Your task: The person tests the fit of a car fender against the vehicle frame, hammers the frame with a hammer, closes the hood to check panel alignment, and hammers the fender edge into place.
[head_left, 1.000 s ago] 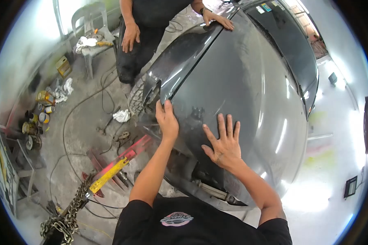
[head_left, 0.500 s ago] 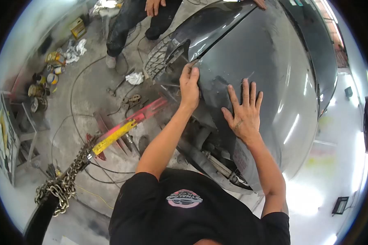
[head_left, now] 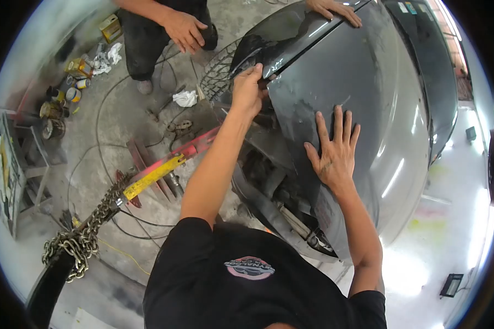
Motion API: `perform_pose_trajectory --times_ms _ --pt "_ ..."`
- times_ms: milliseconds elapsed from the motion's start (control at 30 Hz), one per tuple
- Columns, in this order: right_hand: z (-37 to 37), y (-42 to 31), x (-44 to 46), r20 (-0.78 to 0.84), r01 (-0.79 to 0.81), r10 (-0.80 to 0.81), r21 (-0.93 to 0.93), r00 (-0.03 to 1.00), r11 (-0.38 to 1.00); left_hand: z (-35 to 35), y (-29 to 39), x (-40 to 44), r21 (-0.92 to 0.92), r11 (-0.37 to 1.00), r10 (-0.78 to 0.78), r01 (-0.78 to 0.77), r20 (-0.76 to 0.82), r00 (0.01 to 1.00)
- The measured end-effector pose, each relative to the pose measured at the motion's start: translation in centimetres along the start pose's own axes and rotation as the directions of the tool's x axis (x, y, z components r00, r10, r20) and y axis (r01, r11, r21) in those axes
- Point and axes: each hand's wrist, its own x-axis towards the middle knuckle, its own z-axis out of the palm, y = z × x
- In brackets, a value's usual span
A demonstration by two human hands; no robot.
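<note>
A dark grey car hood [head_left: 335, 71] fills the upper middle, its right part paler and glossy. My right hand [head_left: 336, 151] lies flat on it with the fingers spread. My left hand [head_left: 248, 90] is closed around the front tip of the dark fender [head_left: 269, 38], beside the gap between fender and hood. The fingers' far side is hidden. Below the hood's front edge the car's open front shows a metal bar and inner parts. Across the car a co-worker's hand [head_left: 335, 10] rests at the hood and fender seam; their other hand [head_left: 185, 30] hangs over their knee.
A red and yellow pulling tool [head_left: 153, 178] with a heavy chain [head_left: 79, 244] stands at the lower left. Cables and a white cloth [head_left: 185, 98] lie on the floor. Cans [head_left: 52, 128] and a rack [head_left: 35, 170] are at the left, a lamp [head_left: 452, 285] at the right.
The view has shifted, so the car sits higher and further right. My left hand has moved from the hood corner to the fender tip. The co-worker's hand has come off their thigh.
</note>
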Motion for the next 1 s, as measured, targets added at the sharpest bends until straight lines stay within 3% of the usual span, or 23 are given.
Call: perform_pose_trajectory --times_ms 200,300,400,500,833,1000 --pt "0.1 -0.2 -0.2 0.017 0.005 -0.005 -0.022 1.0 1.0 0.1 0.5 -0.2 0.01 0.999 -0.042 0.042 -0.037 0.998" --pt "0.1 -0.2 0.0 0.005 0.005 -0.005 -0.03 1.0 1.0 -0.3 1.3 -0.1 0.002 0.998 -0.064 0.064 0.027 0.998" --pt "0.1 -0.2 -0.3 -0.002 -0.003 0.003 -0.014 1.0 1.0 -1.4 2.3 1.1 0.105 0.981 -0.175 0.161 0.143 0.974" --pt "-0.1 -0.3 -0.2 -0.007 -0.007 0.007 -0.007 1.0 1.0 -0.6 1.8 2.0 0.083 0.995 -0.066 0.057 0.106 0.992" --pt "-0.3 -0.2 -0.3 -0.032 0.001 -0.001 -0.006 0.999 1.0 -1.1 2.4 0.6 0.088 0.988 -0.137 0.127 0.115 0.984" --pt "-0.4 -0.1 -0.5 -0.055 0.005 -0.005 0.006 0.998 1.0 -0.3 2.0 1.1 0.115 0.993 -0.047 0.042 0.048 0.998"
